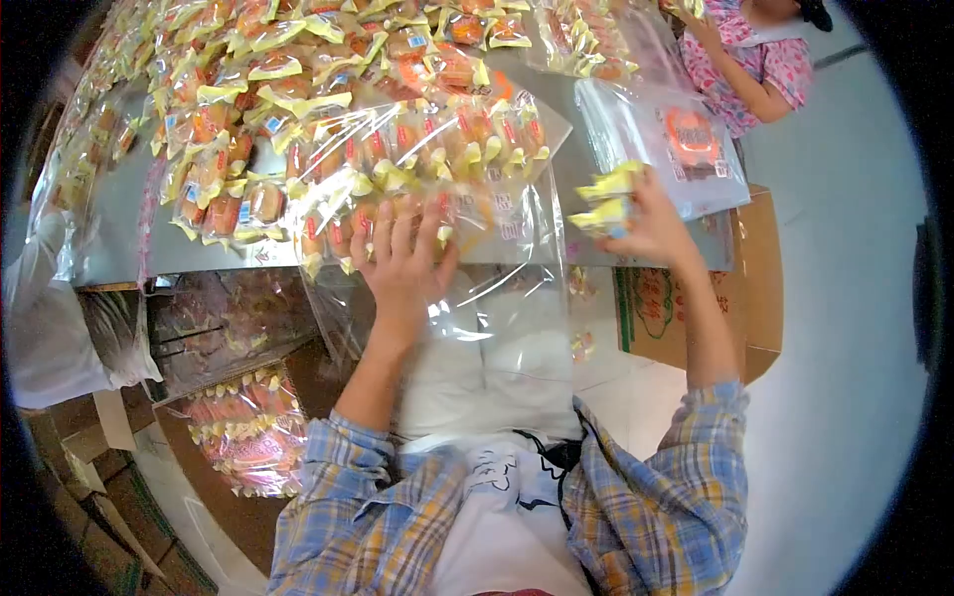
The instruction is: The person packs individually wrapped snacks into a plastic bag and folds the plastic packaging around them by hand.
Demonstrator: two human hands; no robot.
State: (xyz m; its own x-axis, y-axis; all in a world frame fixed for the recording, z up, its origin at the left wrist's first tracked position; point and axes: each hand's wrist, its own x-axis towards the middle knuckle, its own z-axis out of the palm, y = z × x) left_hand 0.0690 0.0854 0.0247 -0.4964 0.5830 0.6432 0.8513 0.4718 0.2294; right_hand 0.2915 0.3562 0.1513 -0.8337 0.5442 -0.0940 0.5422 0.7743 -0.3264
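Note:
My left hand (405,260) lies flat with its fingers spread on a large clear plastic bag (517,263). Inside that bag, individually wrapped small cakes (427,139) lie in rows, and the bag's loose end hangs over the table edge. To the right, my right hand (656,223) is closed around a few wrapped cakes (604,204) with yellow wrapper ends, slightly blurred. It is above the table, beside a stack of flat printed clear bags (636,119); how many cakes it grips is hard to make out.
A big heap of loose wrapped cakes (268,70) covers the table's back and left. Below stand an open carton (229,437) with packed bags and another cardboard box (696,308) at right. Another person in a pink top (745,60) is at the far right.

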